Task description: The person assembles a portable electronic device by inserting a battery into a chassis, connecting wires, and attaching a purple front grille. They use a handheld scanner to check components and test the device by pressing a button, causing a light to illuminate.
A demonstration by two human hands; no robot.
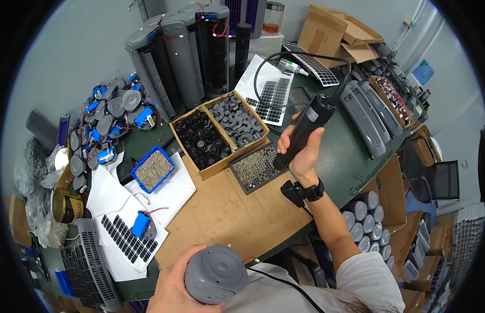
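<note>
At the bottom centre of the frame, the left hand [172, 287] has its grip spread wide and clamped on a grey, rounded plastic housing [216, 274], the fingers along its upper left side and the thumb along its lower edge. The housing's round face with a small raised centre is turned upward, and it sits in front of the light grey shirt [326, 281]. Right of centre, the right hand [306, 156] has its grip closed far more narrowly around a black, cylindrical corded tool [306, 128], with the thumb on the right side and fingertips showing on the left. The tool slants, its upper end toward the upper right, where a black cable [261, 70] loops away to the left. Its lower end is over the right edge of a dark grey rectangular tray [268, 183] of small metal pieces; whether they touch, I cannot tell. Just above that tray is an open brown cardboard box [208, 172] with 2 compartments, black round parts in the left and grey curved pieces in the right. Left of centre, a bright blue plastic tray [162, 180] holds small metal pieces. Below it, a blue-wrapped pack [141, 225] lies on white paper. A flat brown cardboard sheet [216, 214] covers the middle of the green worktop [334, 159].
</note>
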